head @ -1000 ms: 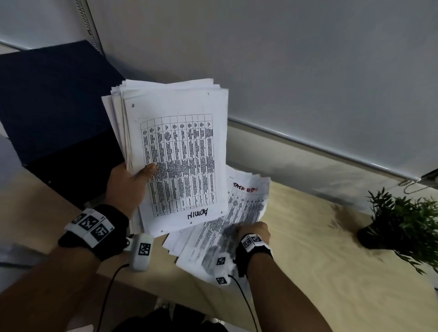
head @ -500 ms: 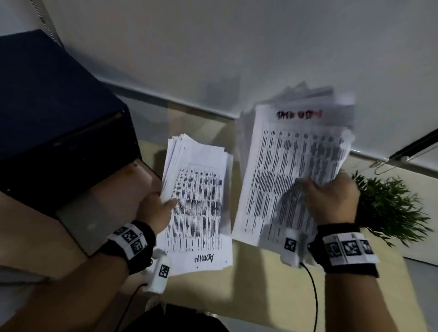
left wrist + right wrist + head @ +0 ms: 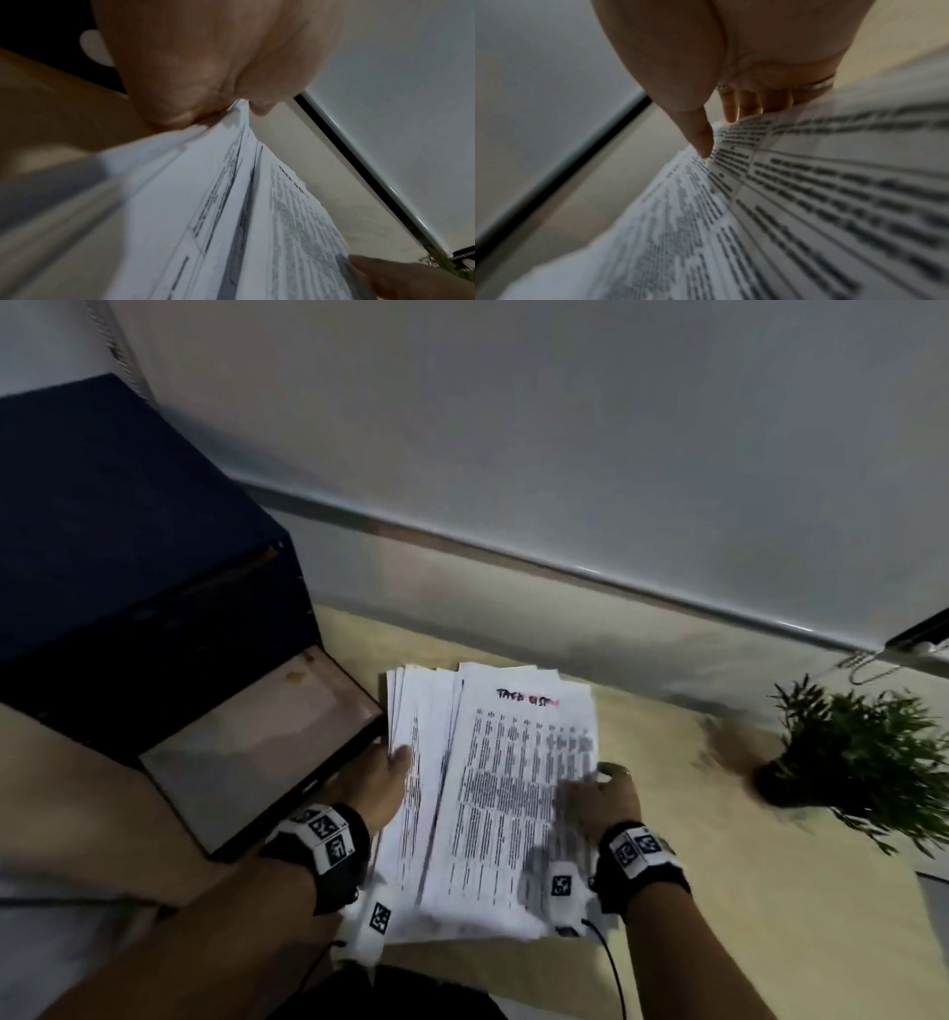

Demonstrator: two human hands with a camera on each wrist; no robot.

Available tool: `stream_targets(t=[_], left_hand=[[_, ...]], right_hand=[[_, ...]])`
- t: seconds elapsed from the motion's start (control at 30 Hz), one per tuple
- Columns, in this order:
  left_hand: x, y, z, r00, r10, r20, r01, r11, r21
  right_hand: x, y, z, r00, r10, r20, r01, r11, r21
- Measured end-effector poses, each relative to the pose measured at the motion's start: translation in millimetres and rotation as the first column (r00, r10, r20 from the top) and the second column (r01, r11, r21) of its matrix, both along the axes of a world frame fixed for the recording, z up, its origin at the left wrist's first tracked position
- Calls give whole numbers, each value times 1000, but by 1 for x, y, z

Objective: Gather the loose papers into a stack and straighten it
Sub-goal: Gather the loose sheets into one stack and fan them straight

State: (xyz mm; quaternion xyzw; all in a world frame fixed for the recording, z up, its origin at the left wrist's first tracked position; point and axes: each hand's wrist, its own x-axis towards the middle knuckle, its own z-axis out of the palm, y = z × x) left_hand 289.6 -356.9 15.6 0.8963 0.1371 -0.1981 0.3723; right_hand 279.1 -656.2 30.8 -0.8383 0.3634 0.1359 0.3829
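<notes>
The papers (image 3: 493,793) are held as one rough stack low over the wooden surface (image 3: 744,891), between the two hands. Whether the near edge already rests on the surface cannot be told. The long axis of the stack runs away from the person, toward the wall, with a handwritten heading at the far end of the top sheet.

The left hand (image 3: 382,785) is closed on the left long edge: its thumb lies on top of the sheets, and in the left wrist view the paper edges are seen pinched in the grip. The right hand (image 3: 598,796) is closed on the right long edge, thumb on the printed face and fingers (image 3: 750,103) curled round the edge beneath. So the stack lies inward of each grip, with each hand touching its own side.

The stack is not yet square. The lower sheets fan out to the left and past the far edge, so that several stepped edges show near the left hand, while the right side looks more even.

Gathering is judged to be done, and straightening is the step in hand. Since the offset lies toward the left, the coming move is likely carried by the left hand, pushing rightward against the right hand as a stop. A dark box (image 3: 128,567) stands just left of the stack, and a plant (image 3: 862,752) well off to the right.
</notes>
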Motion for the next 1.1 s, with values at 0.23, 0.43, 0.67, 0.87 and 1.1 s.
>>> stream_targets(t=[0.23, 0.43, 0.67, 0.87, 1.1], left_hand=[[12, -11, -7, 988, 88, -126, -90, 996, -16], [26, -11, -21, 973, 117, -199, -159, 965, -207], [45, 1, -78, 974, 164, -156, -202, 940, -274], [27, -8, -25, 988, 145, 55, -112, 909, -401], [28, -6, 87, 951, 153, 268, 64, 753, -655]], right_hand=[[18, 38, -19, 980, 164, 111, -157, 985, -68], [9, 58, -15, 955, 298, 0, -298, 955, 0], [-2, 61, -25, 971, 203, 124, -222, 960, 168], [6, 36, -13, 977, -18, 211, -49, 949, 310], [25, 23, 93, 814, -143, 563, -176, 862, 474]])
